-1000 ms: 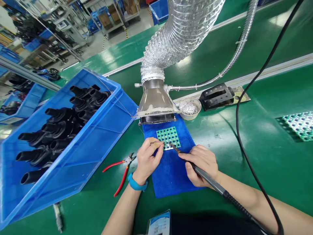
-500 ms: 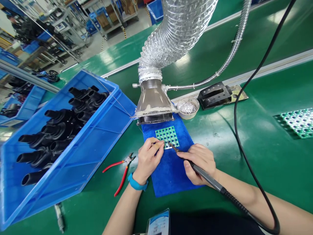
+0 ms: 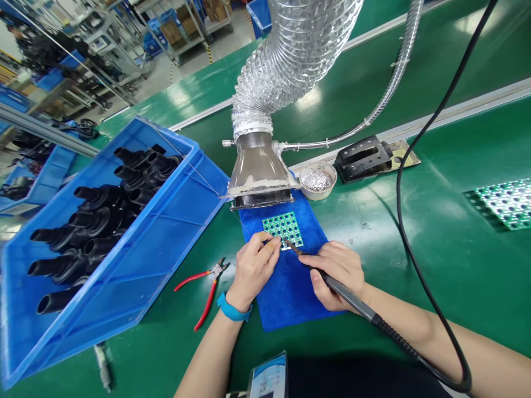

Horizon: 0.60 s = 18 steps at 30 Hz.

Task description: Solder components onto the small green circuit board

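Note:
A small green circuit board panel (image 3: 282, 228) lies on a blue cloth (image 3: 290, 287) below a fume hood. My right hand (image 3: 336, 273) grips a black soldering iron (image 3: 344, 293) like a pen, with its tip at the panel's near edge. My left hand (image 3: 253, 268) is pinched beside that edge, holding a thin solder wire (image 3: 199, 171) that runs up to the left; its fingertips almost meet the iron's tip. A blue band is on the left wrist.
A silver extraction duct and hood (image 3: 259, 171) hangs just behind the panel. A blue crate (image 3: 174, 221) of black rubber parts stands left. Red cutters (image 3: 207, 287) lie by my left wrist. A bowl of solder scraps (image 3: 317, 179), an iron stand (image 3: 363, 157) and another panel (image 3: 504, 202) lie right.
Both hands stay at the panel's near edge with only slight shifts; the view has drifted a little.

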Each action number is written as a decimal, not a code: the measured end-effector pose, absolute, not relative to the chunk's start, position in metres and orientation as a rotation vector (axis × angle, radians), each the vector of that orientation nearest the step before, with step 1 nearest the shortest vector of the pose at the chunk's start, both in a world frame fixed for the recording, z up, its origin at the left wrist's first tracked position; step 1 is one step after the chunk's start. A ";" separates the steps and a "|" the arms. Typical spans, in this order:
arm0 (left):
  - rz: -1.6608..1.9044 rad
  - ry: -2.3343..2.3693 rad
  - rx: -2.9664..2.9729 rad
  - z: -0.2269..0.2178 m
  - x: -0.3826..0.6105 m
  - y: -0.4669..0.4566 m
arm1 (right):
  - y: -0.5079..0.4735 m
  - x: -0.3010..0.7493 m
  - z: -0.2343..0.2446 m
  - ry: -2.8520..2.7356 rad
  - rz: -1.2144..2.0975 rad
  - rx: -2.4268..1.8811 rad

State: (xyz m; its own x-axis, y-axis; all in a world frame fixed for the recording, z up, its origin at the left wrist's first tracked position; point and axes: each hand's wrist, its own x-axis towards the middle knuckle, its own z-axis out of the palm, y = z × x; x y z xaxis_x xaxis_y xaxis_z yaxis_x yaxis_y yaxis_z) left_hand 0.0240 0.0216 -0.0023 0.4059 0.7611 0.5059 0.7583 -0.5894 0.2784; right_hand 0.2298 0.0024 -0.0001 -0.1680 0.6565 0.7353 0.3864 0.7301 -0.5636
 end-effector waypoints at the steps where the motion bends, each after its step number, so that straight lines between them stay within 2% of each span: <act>1: 0.935 1.423 2.650 -0.003 0.024 0.021 | 0.002 0.230 0.000 -1.790 0.294 -0.820; 10: 1.104 1.458 2.514 -0.003 0.022 0.022 | 0.002 0.229 -0.001 -1.758 0.302 -0.830; 18: 1.115 1.463 2.478 -0.005 0.021 0.022 | 0.002 0.229 -0.001 -1.756 0.321 -0.833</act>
